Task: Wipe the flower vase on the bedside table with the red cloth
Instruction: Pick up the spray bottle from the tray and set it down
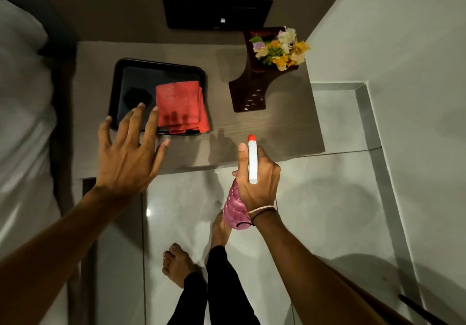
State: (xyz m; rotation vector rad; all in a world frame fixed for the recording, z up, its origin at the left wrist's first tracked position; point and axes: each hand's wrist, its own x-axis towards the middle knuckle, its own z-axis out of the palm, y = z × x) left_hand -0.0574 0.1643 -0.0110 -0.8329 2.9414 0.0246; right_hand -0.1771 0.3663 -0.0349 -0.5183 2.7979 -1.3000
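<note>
Dim, soft-focus, wide-angle edge distortion

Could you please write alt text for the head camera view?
A left hand reaches, fingers spread, toward a folded red cloth on a black tray; the right hand grips a pink spray bottle. A dark flower vase stands on the bedside table.

left hand (128,158) spread over tray (118,72) | red cloth (180,106) untouched | right hand (257,178) holds spray bottle (235,208)

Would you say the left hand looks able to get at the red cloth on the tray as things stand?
Probably yes. The left hand is open, fingers spread over the near edge of the black tray, right beside the red cloth. Nothing lies between them, and the cloth sits uncovered on the tray.
</note>
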